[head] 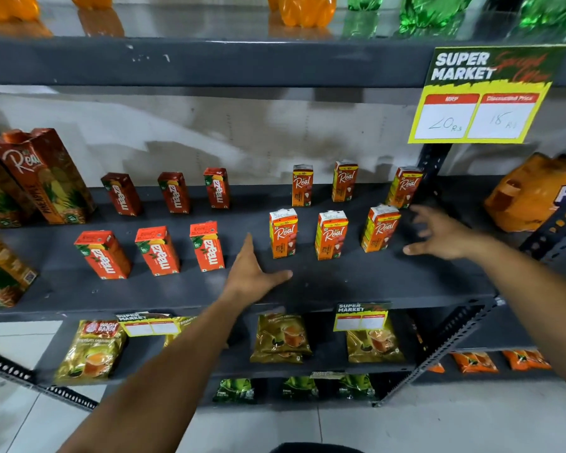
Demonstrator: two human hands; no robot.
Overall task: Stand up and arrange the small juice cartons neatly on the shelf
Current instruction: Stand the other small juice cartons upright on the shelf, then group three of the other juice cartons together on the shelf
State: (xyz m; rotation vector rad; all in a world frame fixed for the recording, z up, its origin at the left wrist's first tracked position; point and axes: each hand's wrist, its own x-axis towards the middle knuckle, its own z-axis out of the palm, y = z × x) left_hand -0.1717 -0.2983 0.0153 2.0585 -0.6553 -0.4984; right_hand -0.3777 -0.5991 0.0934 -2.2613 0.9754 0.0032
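Small juice cartons stand upright in two rows on the dark grey shelf (356, 282). On the left are several red Maaza cartons (207, 246); on the right are several orange Real cartons (283, 232). My left hand (252, 273) hovers flat over the shelf between the two groups, fingers together, thumb out, holding nothing. My right hand (438, 235) is spread open just right of the front right Real carton (380, 228), not touching it.
Large Real pineapple cartons (46, 178) stand at the shelf's left end. An orange bottle pack (536, 194) sits at the right. A yellow price sign (481, 99) hangs from the upper shelf. Tea packets (281, 338) lie on the shelf below.
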